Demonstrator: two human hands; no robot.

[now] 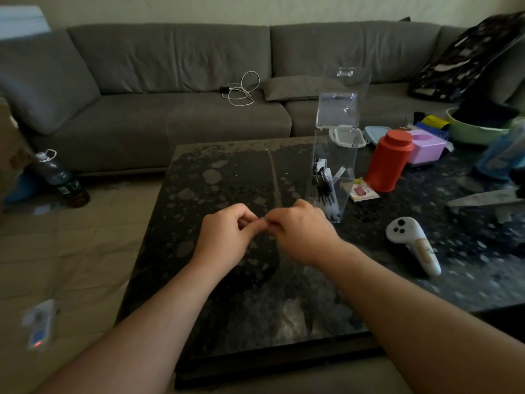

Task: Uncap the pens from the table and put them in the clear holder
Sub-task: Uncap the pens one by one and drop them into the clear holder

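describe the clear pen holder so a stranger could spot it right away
On the dark speckled stone table, look just beyond the right hand. The tall clear plastic pen holder stands there, lid flipped up, dark pens inside. Unlike the opaque red cylindrical canister to its right, it is see-through.

red canister [388, 160], grey sofa [170, 81], speckled table [227, 177]

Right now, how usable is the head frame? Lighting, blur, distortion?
Head view: dim overall; wide-angle bend at the edges; right-edge clutter and the floor at left smeared; clear holder shows mostly as glare lines; whatever the left hand and right hand pinch is too blurred to identify.
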